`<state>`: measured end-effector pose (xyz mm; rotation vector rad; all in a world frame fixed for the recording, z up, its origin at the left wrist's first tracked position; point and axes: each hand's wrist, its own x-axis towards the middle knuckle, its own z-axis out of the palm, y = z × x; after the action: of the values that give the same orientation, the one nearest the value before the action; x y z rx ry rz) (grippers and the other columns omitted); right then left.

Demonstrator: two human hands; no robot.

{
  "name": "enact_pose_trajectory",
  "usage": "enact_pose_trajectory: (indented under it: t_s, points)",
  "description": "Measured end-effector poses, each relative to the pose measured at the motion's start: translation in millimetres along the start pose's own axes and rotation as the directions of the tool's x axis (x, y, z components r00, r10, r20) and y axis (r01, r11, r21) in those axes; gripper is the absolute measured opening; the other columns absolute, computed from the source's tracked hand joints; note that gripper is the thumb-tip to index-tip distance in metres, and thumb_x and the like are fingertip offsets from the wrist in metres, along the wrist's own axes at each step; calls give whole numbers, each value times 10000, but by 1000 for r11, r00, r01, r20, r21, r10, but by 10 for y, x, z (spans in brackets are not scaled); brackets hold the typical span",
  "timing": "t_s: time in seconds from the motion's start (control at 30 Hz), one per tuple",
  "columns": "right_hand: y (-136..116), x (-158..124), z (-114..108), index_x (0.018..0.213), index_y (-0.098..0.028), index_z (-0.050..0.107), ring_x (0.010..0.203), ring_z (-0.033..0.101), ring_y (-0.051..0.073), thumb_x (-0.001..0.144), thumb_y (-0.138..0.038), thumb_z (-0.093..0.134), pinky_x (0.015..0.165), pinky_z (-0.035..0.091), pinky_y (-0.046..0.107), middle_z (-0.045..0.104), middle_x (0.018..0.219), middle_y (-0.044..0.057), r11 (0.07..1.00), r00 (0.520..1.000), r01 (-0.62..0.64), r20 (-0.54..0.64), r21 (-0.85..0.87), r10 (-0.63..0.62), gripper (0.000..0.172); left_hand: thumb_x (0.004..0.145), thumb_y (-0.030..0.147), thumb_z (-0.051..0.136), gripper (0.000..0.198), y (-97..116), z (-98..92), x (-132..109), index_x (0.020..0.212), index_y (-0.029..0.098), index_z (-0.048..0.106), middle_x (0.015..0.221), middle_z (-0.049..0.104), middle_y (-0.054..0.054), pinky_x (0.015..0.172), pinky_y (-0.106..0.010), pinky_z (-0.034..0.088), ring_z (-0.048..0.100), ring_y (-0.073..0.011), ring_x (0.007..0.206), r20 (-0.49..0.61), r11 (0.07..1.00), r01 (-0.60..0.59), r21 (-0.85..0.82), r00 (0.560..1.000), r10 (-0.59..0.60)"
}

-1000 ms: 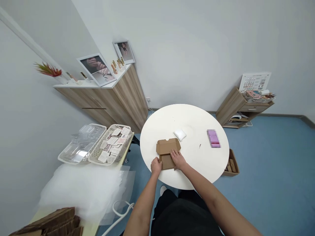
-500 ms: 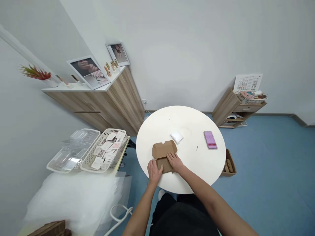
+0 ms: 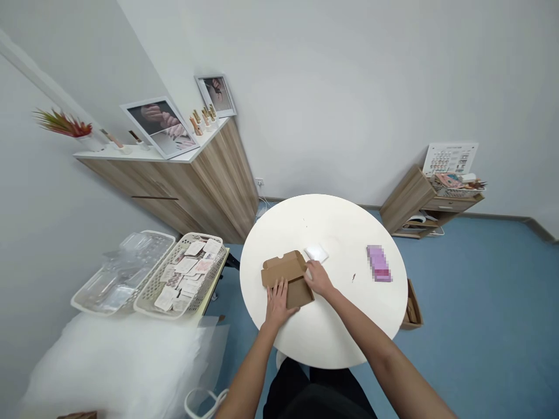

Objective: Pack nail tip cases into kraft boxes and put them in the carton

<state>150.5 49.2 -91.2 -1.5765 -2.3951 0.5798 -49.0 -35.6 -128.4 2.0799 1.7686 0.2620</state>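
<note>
A small brown cardboard box (image 3: 288,278) with its lid flap open lies on the round white table (image 3: 340,326), near the left edge. My left hand (image 3: 278,300) lies flat on the box's near left part, fingers spread. My right hand (image 3: 318,278) is at the box's right edge, fingers bent against it. A small white packet (image 3: 317,253) lies just beyond my right hand. A pink, blurred flat object (image 3: 378,263) lies further right on the table.
Left of the table, two white baskets stand on a side table, one with clear plastic trays (image 3: 122,278), the other with several small cards (image 3: 186,274). White bubble wrap (image 3: 113,361) lies in front. A wooden cabinet (image 3: 196,174) and a low shelf unit (image 3: 430,201) stand by the wall.
My left hand slid from the box's near edge onto its top. My right hand moved from the box's front to its right edge, near the white packet. The view shifted slightly.
</note>
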Motion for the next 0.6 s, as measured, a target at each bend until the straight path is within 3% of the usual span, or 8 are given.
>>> enact_pose_trajectory:
  t_s: [0.07,0.13,0.2,0.33,0.4,0.5,0.6]
  points:
    - [160,177,-41,1372,-163,445,1214,462,319,928,-269,321,1023,370,481,544,1300,144,976,970,-216,-113,8,215,473,717,508,698,979,-23,-21,39,1516,233,203,1575,270,-132,1175,-584,57,182,-360,1460,2,1000,16,-2,1000,-16]
    - [344,356,-48,1397,-121,398,1214,458,340,932,-284,299,1005,377,481,523,1308,179,911,900,-413,-143,16,411,502,715,509,698,995,-40,-25,59,1520,229,184,1578,260,-129,1176,-583,36,179,-352,1462,2,1000,28,-4,1000,-28]
    - [521,512,-29,1425,-76,342,1216,465,362,932,-325,305,989,379,489,511,1316,218,855,845,-519,-140,18,516,554,718,507,696,1000,-50,-15,62,1523,231,170,1583,248,-125,1176,-580,34,175,-348,1463,-1,999,33,-7,999,-33]
    - [732,694,65,1438,-39,302,1186,502,406,903,-424,364,940,388,529,508,1313,278,851,851,-524,-1,-20,525,662,727,507,688,985,-52,7,58,1523,233,176,1578,261,-126,1171,-586,62,187,-357,1458,-18,999,36,-11,999,-36]
    - [753,715,136,1392,-48,363,1175,514,421,866,-468,441,916,406,533,506,1302,295,826,823,-564,71,-19,563,678,729,508,687,981,-47,11,64,1522,231,181,1574,272,-129,1169,-591,75,192,-360,1457,-23,999,45,-14,999,-45]
    - [731,692,249,1278,-104,445,1125,545,426,789,-499,564,833,463,520,555,1207,286,777,775,-626,-52,73,629,640,725,514,692,983,-41,15,84,1520,236,185,1571,280,-129,1168,-594,85,194,-360,1456,-32,998,61,-19,998,-61]
    - [691,662,308,1210,-170,434,1027,601,380,734,-476,625,770,501,468,597,1117,220,787,769,-584,-173,202,615,598,716,524,699,992,-37,14,108,1519,245,188,1567,290,-128,1168,-598,90,194,-363,1456,-43,997,67,-28,997,-68]
